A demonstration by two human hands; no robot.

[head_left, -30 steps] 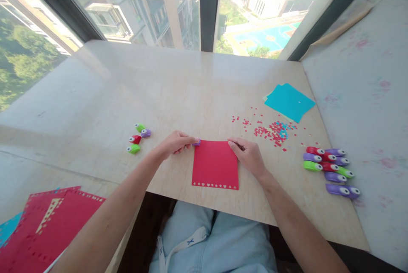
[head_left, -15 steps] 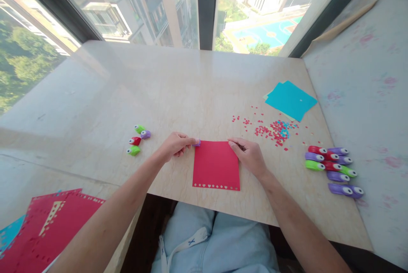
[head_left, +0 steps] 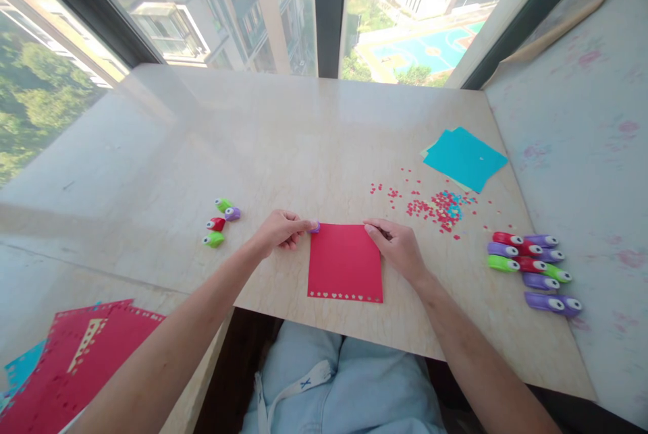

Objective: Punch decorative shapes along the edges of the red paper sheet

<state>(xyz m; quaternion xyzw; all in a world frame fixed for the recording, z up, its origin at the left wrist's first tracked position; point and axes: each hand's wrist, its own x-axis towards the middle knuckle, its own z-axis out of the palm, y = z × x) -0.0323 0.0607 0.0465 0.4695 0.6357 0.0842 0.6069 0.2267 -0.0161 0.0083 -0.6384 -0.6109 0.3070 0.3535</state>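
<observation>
A square sheet of red paper (head_left: 345, 262) lies in front of me, with a row of small punched shapes along its near edge. My left hand (head_left: 282, 228) is closed on a purple craft punch (head_left: 315, 227) at the sheet's far left corner; the fingers cover most of the punch. At the far right corner, my right hand (head_left: 397, 245) pinches the paper's edge between thumb and fingers. Whether the punch is pressed down, I cannot tell.
Several craft punches (head_left: 531, 265) lie to the right, and a smaller group (head_left: 215, 223) to the left. Red and blue paper cutouts (head_left: 440, 210) are scattered beyond my right hand, near blue sheets (head_left: 466, 157). Punched red sheets (head_left: 101, 353) lie at lower left.
The whole view has shifted very slightly. Both hands, the punch and the red sheet keep the same places relative to each other.
</observation>
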